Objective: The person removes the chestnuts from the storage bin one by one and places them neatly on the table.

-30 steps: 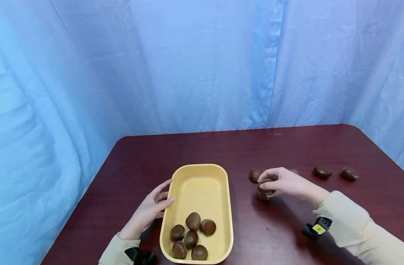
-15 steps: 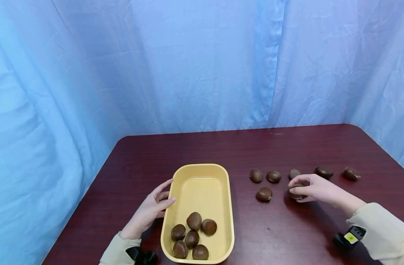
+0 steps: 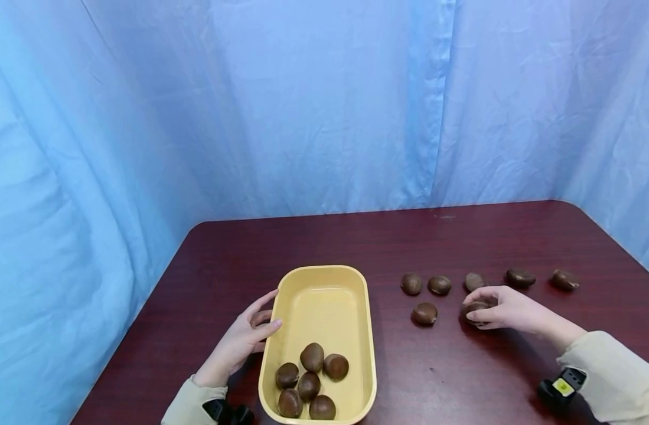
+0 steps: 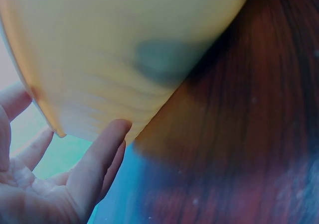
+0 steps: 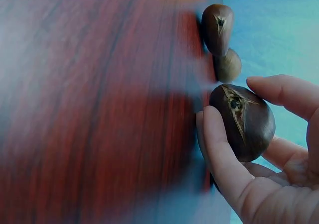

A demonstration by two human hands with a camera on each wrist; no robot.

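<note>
My left hand [image 3: 240, 340] grips the left side of a yellow tray [image 3: 369, 342], thumb over the rim and the other fingers along the outer wall. Several brown chestnuts [image 3: 308, 386] lie at the tray's near end. On the right side of the table, my right hand [image 3: 507, 310] pinches a chestnut [image 5: 246, 127] between thumb and fingers, low at the tabletop. The right wrist view shows the pale split in its shell. To its left rests a single chestnut [image 3: 424, 314]; just behind the right hand is a greyish-brown chestnut [image 3: 474, 281], partly covered by the fingers.
Behind the right hand a loose row of chestnuts runs along the table, from a left one [image 3: 411, 284] to a far right one [image 3: 564, 280]. The dark red wooden table [image 3: 239, 254] has rounded far corners. Blue curtains [image 3: 324, 106] hang behind it.
My right hand has moved right and slightly down with its chestnut, away from the single chestnut it overlapped, then stays almost still. The left hand and tray keep their place.
</note>
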